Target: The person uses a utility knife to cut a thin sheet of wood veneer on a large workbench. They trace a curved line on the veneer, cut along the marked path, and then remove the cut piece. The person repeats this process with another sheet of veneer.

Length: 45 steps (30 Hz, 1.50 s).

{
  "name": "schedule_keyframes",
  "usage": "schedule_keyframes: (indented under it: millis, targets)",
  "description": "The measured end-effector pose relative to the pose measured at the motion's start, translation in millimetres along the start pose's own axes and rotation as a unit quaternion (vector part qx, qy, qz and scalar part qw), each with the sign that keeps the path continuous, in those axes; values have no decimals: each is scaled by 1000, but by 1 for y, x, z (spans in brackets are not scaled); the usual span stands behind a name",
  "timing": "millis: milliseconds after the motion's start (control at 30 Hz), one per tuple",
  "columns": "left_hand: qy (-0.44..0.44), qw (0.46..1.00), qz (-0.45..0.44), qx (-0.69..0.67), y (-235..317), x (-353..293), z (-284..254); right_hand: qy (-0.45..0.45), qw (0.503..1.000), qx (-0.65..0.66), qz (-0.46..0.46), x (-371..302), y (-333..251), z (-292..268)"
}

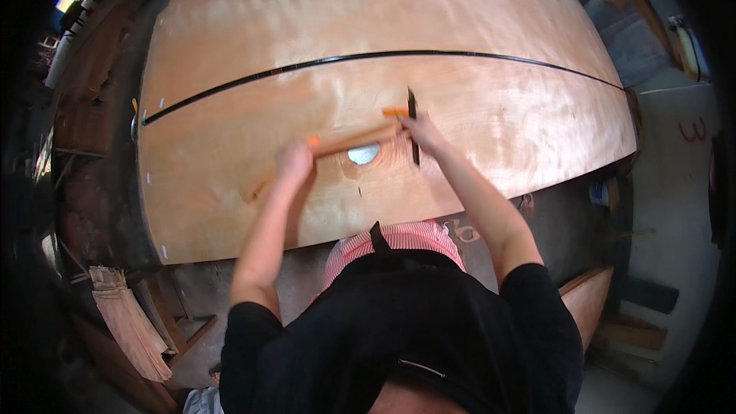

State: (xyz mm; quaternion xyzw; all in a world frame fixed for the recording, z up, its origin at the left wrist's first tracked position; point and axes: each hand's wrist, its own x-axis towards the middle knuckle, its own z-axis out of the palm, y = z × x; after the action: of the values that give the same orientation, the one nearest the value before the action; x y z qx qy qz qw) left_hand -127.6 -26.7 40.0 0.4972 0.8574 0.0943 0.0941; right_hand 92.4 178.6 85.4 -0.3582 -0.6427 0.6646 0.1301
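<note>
A thin, motion-blurred wooden strip point(349, 140) stretches between my hands above a large wood sheet point(245, 230). My left hand point(294, 162) is closed around its left part, and a small orange piece point(313, 140) shows beside the fingers. My right hand point(424, 135) is closed at the strip's right end. It partly covers a long dark narrow bar point(415, 153), and an orange piece point(394, 112) sticks out to the left of that bar. Whether the right fingers also grip the bar cannot be made out. Just below the strip is a whitish round spot point(365, 155) in the sheet.
A long black strip point(345, 58) runs across the sheet beyond my hands. Stacked thin wood pieces point(129, 322) stand at the lower left. Another wood panel point(589, 303) leans at the lower right. The sheet's near edge lies close to my waist.
</note>
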Motion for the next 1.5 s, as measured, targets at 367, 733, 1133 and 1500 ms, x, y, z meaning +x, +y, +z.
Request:
schedule_keyframes:
  millis: [367,733,1133,1500]
  targets:
    - [409,886,216,47,3,28,-156,81,988,80,-104,-13,-109,34]
    - [108,974,198,-17,15,-17,20,44,984,1,173,-32,70,6]
    - [40,983,130,-127,37,-46,26,21,976,-3,216,-37,81,8]
    - [143,986,-47,-72,40,-21,69,-149,919,-280,235,-56,12,39]
